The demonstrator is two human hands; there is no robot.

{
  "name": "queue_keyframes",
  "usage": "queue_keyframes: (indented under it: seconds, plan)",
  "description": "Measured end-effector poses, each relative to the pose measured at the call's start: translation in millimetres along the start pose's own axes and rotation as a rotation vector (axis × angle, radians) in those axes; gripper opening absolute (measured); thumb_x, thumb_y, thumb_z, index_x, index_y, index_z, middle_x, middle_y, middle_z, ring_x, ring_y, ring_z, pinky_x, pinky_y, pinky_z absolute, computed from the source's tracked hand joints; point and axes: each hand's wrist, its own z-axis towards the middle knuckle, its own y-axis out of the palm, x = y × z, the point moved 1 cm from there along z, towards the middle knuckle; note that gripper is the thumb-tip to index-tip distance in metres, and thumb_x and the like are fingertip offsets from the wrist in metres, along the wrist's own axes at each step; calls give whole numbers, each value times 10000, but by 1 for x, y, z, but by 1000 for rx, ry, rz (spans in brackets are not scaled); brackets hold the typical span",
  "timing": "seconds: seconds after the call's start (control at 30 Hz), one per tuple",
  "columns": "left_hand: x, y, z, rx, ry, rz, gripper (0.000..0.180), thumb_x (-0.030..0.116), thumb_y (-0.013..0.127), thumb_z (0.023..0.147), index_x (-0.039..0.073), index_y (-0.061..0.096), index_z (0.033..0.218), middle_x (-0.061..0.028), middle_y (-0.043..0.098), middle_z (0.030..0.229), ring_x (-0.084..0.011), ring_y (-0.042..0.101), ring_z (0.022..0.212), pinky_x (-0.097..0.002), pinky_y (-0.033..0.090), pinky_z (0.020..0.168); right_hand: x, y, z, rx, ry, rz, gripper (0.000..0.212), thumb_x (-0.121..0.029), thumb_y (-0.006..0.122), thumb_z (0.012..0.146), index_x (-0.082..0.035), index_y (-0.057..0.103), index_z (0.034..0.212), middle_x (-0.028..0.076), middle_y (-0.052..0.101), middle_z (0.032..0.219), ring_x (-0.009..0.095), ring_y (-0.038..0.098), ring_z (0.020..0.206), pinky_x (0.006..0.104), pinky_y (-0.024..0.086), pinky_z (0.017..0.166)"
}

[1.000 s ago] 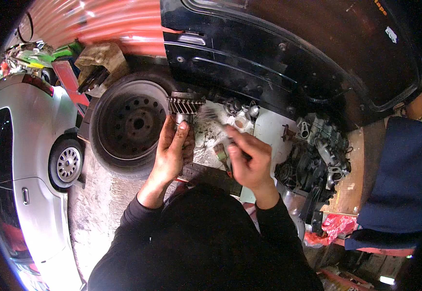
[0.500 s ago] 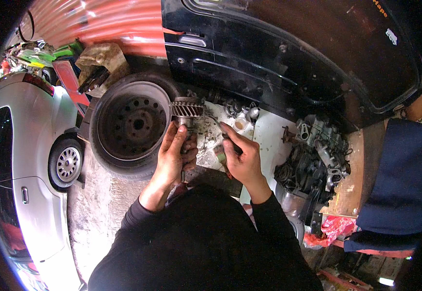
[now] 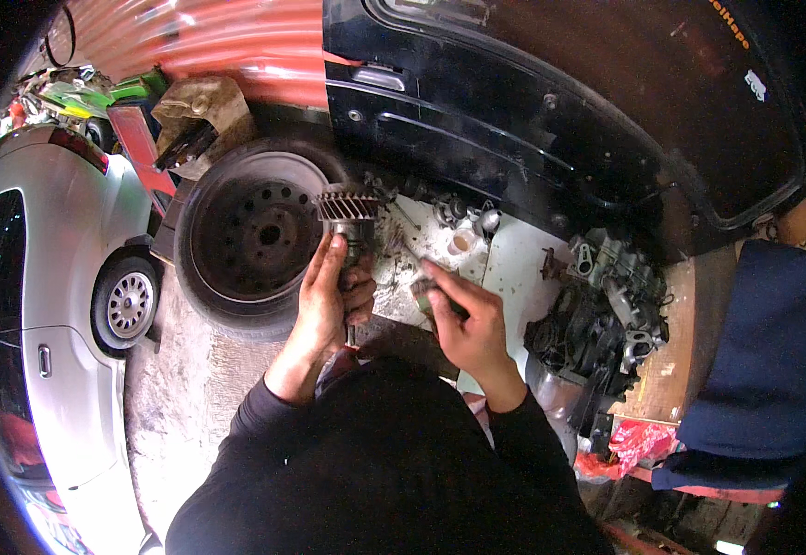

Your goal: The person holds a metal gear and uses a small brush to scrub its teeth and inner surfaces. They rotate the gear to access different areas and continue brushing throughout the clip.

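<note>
Just off the right edge of the big wheel [image 3: 269,231], as I see it, the left hand [image 3: 331,291] holds a toothed gear [image 3: 347,211] up by its shaft, fingers wrapped around it and thumb laid along it, teeth at the far end. To the right of the wheel, the right hand [image 3: 470,322] has its fingers curled in, pinching a slim, brush-like tool [image 3: 409,250]. The tool's far end is blurred beside the gear; I can't tell whether it touches.

It looks like brushing work. I'd let the strokes follow the slant of the teeth, so the bristles reach into the grooves, and roll the shaft a little in the left fingers after each pass. That thumb is well placed, below the teeth and clear of the tool. Any loosened grit would best fall away from the pale cup [image 3: 461,242], farther right of the wheel.
</note>
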Motion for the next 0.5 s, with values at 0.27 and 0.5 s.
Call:
queue_keyframes:
  seconds: [0.27, 0.5]
  plan:
    - [-3, 0, -2, -123, -105, -38, 326, 501, 419, 1085, 204, 512, 1179, 55, 397, 752, -24, 287, 479, -197, 220, 370, 7, -1, 13, 58, -60, 8, 414, -86, 659, 958, -122, 659, 1371, 80, 554, 678, 173, 475, 551, 347, 421, 547]
    - [-14, -20, 9, -489, -329, -600, 461, 511, 399, 1082, 82, 513, 1203, 37, 385, 708, -45, 272, 454, -213, 268, 349, -12, -11, 21, 135, -120, -19, 407, -103, 680, 941, -135, 683, 1347, 43, 518, 663, 137, 444, 509, 317, 394, 509]
